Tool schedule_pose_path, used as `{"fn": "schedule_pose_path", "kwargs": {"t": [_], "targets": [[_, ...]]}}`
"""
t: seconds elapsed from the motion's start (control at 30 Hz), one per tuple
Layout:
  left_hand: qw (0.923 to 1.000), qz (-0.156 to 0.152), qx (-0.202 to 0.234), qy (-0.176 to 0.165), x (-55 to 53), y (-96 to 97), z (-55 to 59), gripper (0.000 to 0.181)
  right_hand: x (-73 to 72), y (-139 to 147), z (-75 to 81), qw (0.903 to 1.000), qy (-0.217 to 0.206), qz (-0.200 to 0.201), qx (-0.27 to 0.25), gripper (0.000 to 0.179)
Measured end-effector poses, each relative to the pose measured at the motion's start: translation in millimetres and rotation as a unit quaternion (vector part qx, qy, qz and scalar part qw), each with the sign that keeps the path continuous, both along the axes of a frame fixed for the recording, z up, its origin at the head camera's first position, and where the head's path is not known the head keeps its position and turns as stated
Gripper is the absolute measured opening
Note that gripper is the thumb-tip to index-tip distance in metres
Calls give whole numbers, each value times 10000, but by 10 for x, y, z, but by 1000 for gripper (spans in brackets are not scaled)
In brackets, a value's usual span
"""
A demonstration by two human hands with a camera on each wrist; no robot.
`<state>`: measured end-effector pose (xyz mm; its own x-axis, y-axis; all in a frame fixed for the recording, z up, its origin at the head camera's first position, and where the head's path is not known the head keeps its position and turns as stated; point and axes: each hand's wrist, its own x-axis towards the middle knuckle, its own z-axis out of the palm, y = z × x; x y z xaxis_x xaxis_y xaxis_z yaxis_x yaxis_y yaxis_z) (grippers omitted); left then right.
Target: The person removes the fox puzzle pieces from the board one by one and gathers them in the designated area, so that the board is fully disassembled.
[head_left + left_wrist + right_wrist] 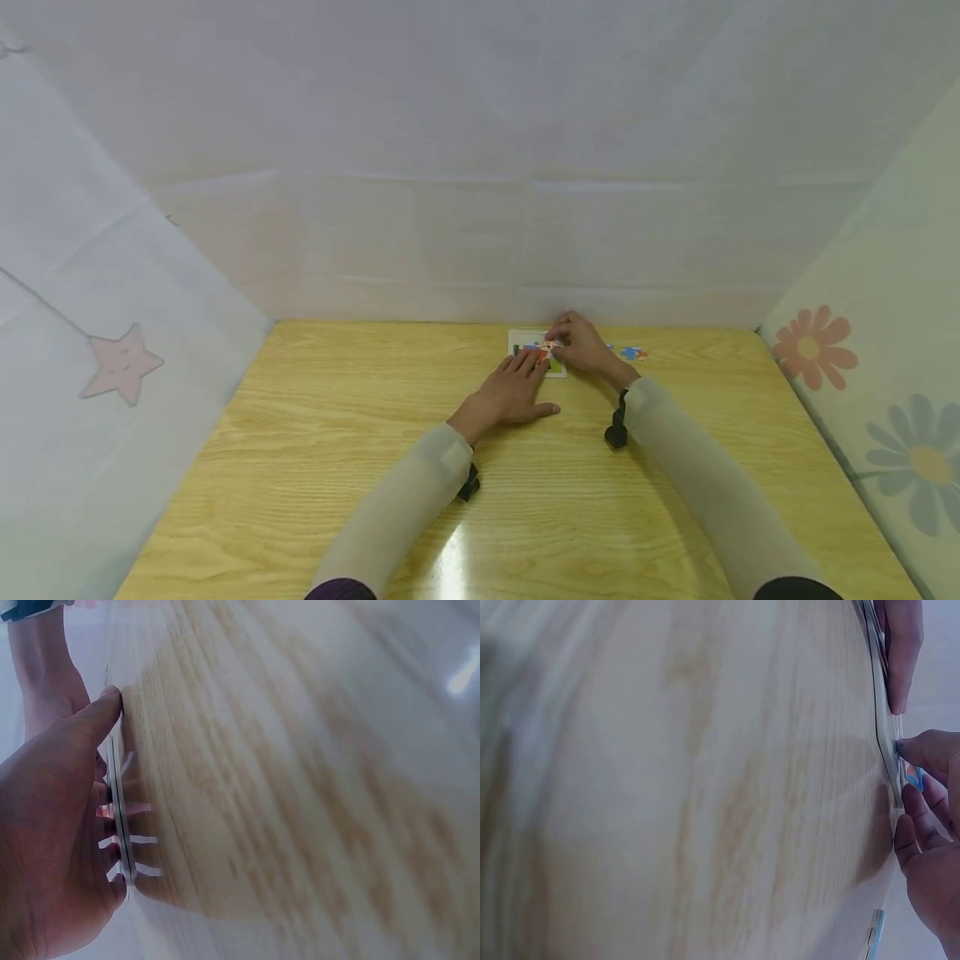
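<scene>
A small jigsaw puzzle board with a white border and a colourful picture lies near the far edge of the table. My left hand is spread over its lower left part, fingers straight on the picture and thumb out on the wood. In the left wrist view, the board's thin edge shows beneath those fingers. My right hand is at the board's right side, fingers bent. Between its thumb and fingers the right wrist view shows a blue and orange puzzle piece, pinched close over the board and partly hidden.
Loose puzzle pieces lie on the wooden table just right of my right hand. A white cloth wall rises right behind the table's far edge, with printed cloth at both sides.
</scene>
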<state>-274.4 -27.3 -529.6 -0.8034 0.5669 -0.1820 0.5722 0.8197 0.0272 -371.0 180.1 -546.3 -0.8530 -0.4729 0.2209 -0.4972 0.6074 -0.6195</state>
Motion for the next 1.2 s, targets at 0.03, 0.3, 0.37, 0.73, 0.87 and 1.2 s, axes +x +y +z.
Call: {"fn": "schedule_pose_path", "kwargs": {"t": [0.03,0.3,0.37,0.73,0.87,1.2], "targets": [[10000,-1,-3,-7,-1,7,0,95,-3,15,-10,10000,32,-7,11,17],[10000,22,9,-31,-27,17,-49,96,-3,39,-4,10000,39,-20,-61,17],[10000,6,31,-36,-33,14,-55,96,-9,41,-12,10000,77,-22,-29,16],[10000,19,41,-28,-33,12,-73,95,-11,60,-36,9998,-62,-7,-181,18],[10000,47,7,-80,-39,13,-75,96,-1,66,-34,9994,-165,-6,-290,21],[9999,59,84,-100,-44,11,-80,95,22,78,-21,9983,-305,-37,-486,20]]}}
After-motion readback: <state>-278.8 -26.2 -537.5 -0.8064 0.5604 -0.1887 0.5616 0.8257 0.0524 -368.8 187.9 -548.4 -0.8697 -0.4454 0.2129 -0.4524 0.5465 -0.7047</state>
